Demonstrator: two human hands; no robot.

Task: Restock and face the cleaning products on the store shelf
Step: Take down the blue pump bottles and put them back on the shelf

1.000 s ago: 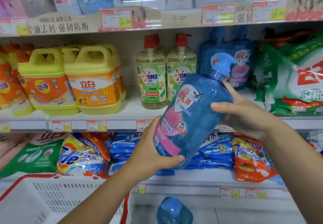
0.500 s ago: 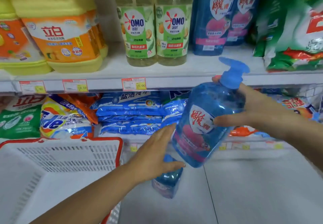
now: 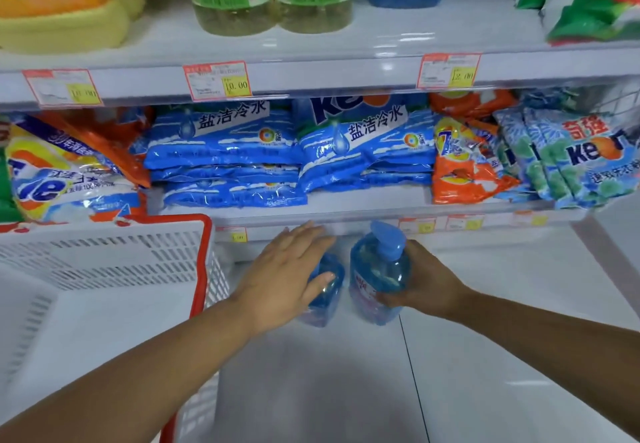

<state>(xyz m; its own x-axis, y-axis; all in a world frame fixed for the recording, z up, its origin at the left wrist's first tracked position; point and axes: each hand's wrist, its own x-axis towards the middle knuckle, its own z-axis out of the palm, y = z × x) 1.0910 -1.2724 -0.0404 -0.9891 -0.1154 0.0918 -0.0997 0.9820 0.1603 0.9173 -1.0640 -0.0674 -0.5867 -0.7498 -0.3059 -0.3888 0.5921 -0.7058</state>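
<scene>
Our right hand [image 3: 427,287] has its fingers wrapped around the lower body of a blue pump bottle [image 3: 379,276], which half a second ago was raised and tilted in front of the shelf and now stands low on the white floor [image 3: 485,356]. Our left hand [image 3: 284,276] lies spread and flat — thumb touching — over a second blue bottle [image 3: 325,290] just beside it; no closed grip. We judge both bottles are being staged for restocking. The held bottle's long axis runs near vertical, pump head [image 3: 388,238] up, spout toward the lower shelf [image 3: 363,200].
</scene>
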